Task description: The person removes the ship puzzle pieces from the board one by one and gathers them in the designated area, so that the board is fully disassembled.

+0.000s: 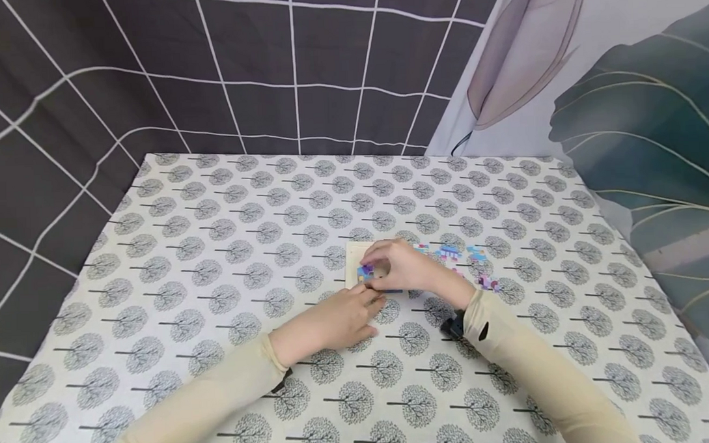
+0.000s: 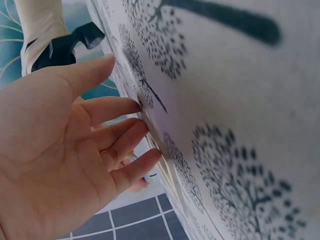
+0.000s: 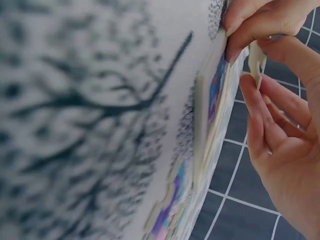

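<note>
A cream puzzle tray [image 1: 352,255], partly filled with blue and purple jigsaw sections, lies on the patterned cloth under both hands. My right hand [image 1: 401,264] is over the tray; in the right wrist view its thumb and fingertips pinch a pale-backed jigsaw piece [image 3: 257,64] just above the tray, held on edge. The printed side of that piece is mostly hidden. My left hand [image 1: 341,318] stays at the near edge of the tray, its fingers [image 2: 131,132] fairly straight and touching the rim, the thumb held away. Part of the tray is covered by the hands.
Right of the tray lie several loose jigsaw pieces, among them a blue and white one [image 1: 449,252], a light blue one [image 1: 476,253] and a purple and pink one [image 1: 489,282]. A dark gridded curtain [image 1: 255,62] hangs behind the tree-print tablecloth [image 1: 216,291].
</note>
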`<state>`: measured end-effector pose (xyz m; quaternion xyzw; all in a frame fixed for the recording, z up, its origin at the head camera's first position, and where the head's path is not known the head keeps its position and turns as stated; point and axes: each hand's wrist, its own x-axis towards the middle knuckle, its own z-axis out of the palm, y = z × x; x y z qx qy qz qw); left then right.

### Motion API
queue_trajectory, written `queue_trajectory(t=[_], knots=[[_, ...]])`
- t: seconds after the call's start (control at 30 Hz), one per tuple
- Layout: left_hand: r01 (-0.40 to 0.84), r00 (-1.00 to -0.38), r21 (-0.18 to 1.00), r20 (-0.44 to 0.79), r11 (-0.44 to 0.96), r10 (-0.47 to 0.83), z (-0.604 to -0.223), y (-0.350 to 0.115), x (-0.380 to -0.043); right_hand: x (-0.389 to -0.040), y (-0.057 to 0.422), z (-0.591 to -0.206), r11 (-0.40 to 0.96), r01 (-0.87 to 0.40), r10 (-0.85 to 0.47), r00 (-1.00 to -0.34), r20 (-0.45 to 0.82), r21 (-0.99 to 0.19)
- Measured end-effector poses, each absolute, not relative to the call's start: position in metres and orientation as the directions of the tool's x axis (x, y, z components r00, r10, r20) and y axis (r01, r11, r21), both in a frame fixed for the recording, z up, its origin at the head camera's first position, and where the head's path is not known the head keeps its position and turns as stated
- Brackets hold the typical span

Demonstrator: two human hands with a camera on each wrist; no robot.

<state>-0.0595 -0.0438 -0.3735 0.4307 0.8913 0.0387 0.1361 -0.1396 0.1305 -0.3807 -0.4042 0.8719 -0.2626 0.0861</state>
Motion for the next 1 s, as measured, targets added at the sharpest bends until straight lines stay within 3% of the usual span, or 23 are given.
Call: queue_trajectory(t=[0.33,0.77,1.0], knots=[[0.74,-0.6,0.236,-0.191,0.63,0.777,-0.373,-0.048,-0.06,-0.135,0.143,-0.381,0.537,-0.641,-0.715,-0.691,0.108,-0.549],[0.776,-0.589,0.171,-0.147,0.607,0.794,-0.371,-0.045,-0.059,-0.12,0.16,-0.371,0.561,-0.652,-0.679,-0.715,0.167,-0.509],[0.759,-0.582,0.249,-0.155,0.602,0.798,-0.372,-0.048,-0.062,-0.113,0.17,-0.372,0.581,-0.662,-0.669,-0.72,0.185,-0.473]])
